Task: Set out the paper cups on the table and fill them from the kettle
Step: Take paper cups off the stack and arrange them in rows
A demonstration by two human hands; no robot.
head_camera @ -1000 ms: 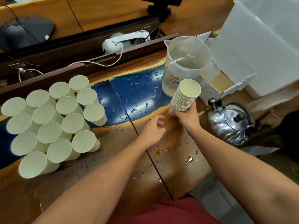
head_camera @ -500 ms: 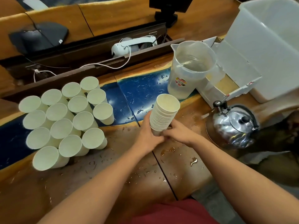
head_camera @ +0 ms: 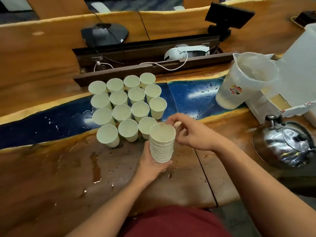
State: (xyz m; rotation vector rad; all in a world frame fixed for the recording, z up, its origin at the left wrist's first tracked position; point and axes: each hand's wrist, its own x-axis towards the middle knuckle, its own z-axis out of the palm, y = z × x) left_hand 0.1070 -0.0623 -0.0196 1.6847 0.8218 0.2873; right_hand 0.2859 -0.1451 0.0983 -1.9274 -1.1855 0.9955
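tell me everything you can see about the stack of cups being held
The stack of paper cups is a nested column of many pale cream cups, their rolled rims showing as tight ridges down its side. It stands about upright, mouth up, the top cup looking empty. The left hand grips its lower part from below, while the right hand has its fingers at the top rim. It is held over the wet wooden table, just in front of the set-out cups.

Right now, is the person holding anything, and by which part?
Yes: the left hand grips the stack of nested white paper cups round its lower end, while the right hand's fingers pinch the top rim.
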